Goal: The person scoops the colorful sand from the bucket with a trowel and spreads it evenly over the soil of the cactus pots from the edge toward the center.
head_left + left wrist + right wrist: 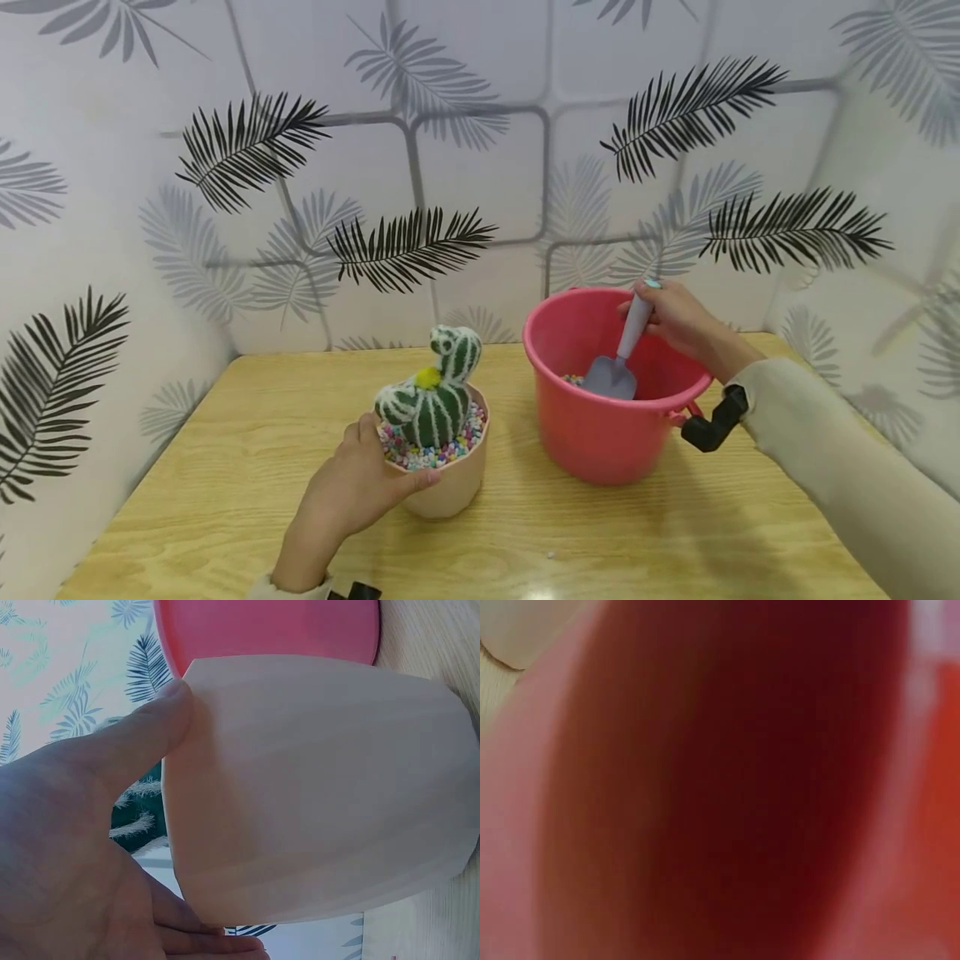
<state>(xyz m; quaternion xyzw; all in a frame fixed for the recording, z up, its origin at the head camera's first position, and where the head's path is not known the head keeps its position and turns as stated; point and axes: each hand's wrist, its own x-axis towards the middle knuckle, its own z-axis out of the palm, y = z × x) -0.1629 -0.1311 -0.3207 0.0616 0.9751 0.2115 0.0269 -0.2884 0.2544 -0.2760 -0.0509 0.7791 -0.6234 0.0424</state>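
A peach plant pot [447, 492] stands on the table, filled with colourful pebbles [467, 446] around a knitted green-and-white cactus [437, 414] with a yellow tuft. My left hand [347, 483] holds the pot by its rim. The left wrist view shows the thumb at one side of the pot [322, 787] and the fingers at the other. My right hand [681, 323] grips the grey handle of a small shovel [613, 379], its blade tilted down inside a red bucket [600, 437]. Some pebbles show beside the blade. Blurred red fills most of the right wrist view.
The wooden table [247, 450] meets a leaf-patterned wall [487, 183] at the back and sides. A single pale pebble [551, 554] lies near the front. The bucket's side handle [684, 414] sits close to the right wrist's black strap [716, 421].
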